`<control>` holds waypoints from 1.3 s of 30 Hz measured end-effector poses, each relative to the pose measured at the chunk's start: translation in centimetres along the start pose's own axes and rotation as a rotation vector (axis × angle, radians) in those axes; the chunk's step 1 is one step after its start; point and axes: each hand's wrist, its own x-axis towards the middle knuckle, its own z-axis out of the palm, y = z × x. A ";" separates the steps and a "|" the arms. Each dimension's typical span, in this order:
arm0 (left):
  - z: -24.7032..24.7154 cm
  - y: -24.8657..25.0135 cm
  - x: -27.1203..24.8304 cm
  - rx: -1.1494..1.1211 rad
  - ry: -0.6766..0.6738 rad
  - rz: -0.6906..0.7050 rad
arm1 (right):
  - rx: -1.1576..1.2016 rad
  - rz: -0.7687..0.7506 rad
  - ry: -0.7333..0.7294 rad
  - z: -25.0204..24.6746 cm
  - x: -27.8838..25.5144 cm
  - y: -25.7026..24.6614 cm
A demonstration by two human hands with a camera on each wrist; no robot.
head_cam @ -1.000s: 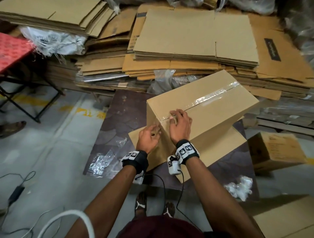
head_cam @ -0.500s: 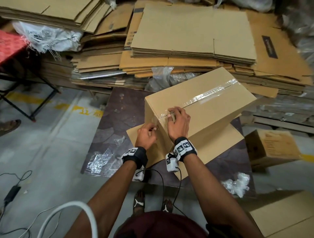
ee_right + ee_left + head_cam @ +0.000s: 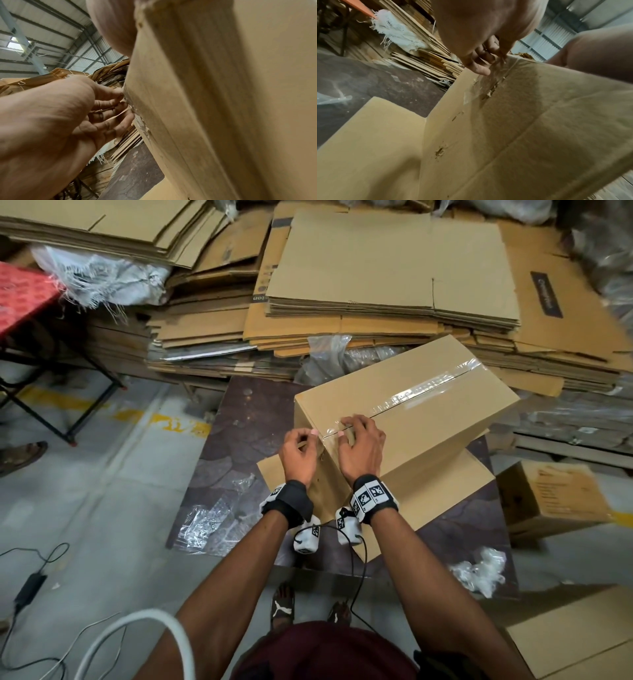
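While the left hand (image 3: 298, 453) is curled up tight at the near top corner of the box (image 3: 428, 433), its thumb and fingertips are pinching the end of the clear tape (image 3: 424, 392) where it folds over the edge. On the left wrist view you can see the tape (image 3: 471, 92) lifted and wrinkly on the near face, with bits of torn cardboard round it. The right hand (image 3: 359, 446) isn't gripping anything; it lies over the top at the same corner, fingers bent, tips pressing down right on the taped seam.

The box sits tilted on a flat cardboard sheet (image 3: 445, 491) on the dark bench (image 3: 239, 440). Its top flaps are shut and taped along the seam, so I can't tell what's inside. A smaller box (image 3: 555, 498) lies on the floor off to the right, and flattened cartons (image 3: 394, 268) are piled behind.
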 end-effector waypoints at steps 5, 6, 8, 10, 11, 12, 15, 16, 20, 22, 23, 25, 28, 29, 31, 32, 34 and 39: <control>-0.8 0.2 0.0 0.013 -0.068 0.034 | 0.007 -0.010 0.002 -0.3 -0.1 -0.1; -1.0 0.0 0.0 0.035 -0.079 0.060 | 0.006 -0.014 0.003 -0.3 -0.1 -0.1; -1.3 0.0 0.0 0.045 -0.095 0.070 | 0.006 -0.020 0.009 -0.3 -0.3 -0.1; -1.3 0.5 -0.3 0.014 -0.100 0.051 | 0.010 -0.015 0.011 -0.3 -0.4 -0.1; -1.2 0.9 -0.3 0.013 -0.091 0.045 | 0.012 -0.013 0.009 -0.4 -0.4 -0.1; -1.1 1.2 -0.1 0.024 -0.080 0.036 | 0.012 -0.012 0.007 -0.4 -0.4 -0.2; -0.8 1.3 1.0 0.098 -0.074 -0.023 | 0.012 -0.017 0.010 -0.3 -0.4 -0.2; -0.6 1.2 1.5 0.126 -0.091 -0.028 | 0.015 -0.016 0.014 -0.3 -0.4 -0.2; -0.3 1.2 2.2 0.188 -0.159 -0.070 | 0.006 -0.024 0.013 -0.3 -0.2 -0.2; -0.3 1.1 2.1 0.189 -0.177 -0.082 | 0.004 -0.025 0.010 -0.2 -0.2 -0.1; -0.4 1.2 1.8 0.195 -0.190 -0.079 | 0.004 -0.023 0.010 -0.2 -0.2 -0.1; -0.5 1.8 1.5 0.207 -0.214 -0.059 | -0.002 -0.023 0.009 -0.2 -0.1 -0.1; -0.7 2.1 1.5 0.209 -0.218 -0.031 | -0.002 -0.029 0.006 -0.1 -0.2 -0.1; -0.9 2.1 1.4 0.180 -0.223 -0.043 | 0.003 -0.031 0.008 -0.1 -0.2 0.0; -1.3 1.3 1.1 0.136 -0.222 -0.091 | 0.007 -0.032 0.012 -0.1 -0.2 0.0; -1.5 0.6 0.8 0.117 -0.211 -0.131 | 0.006 -0.030 0.011 -0.2 -0.2 0.0; -2.1 -0.9 0.1 0.033 -0.173 -0.268 | 0.006 -0.023 0.006 -0.2 -0.2 0.0; -2.4 -2.6 -1.3 -0.172 -0.174 -0.697 | -0.010 -0.031 -0.004 -0.1 -0.2 0.1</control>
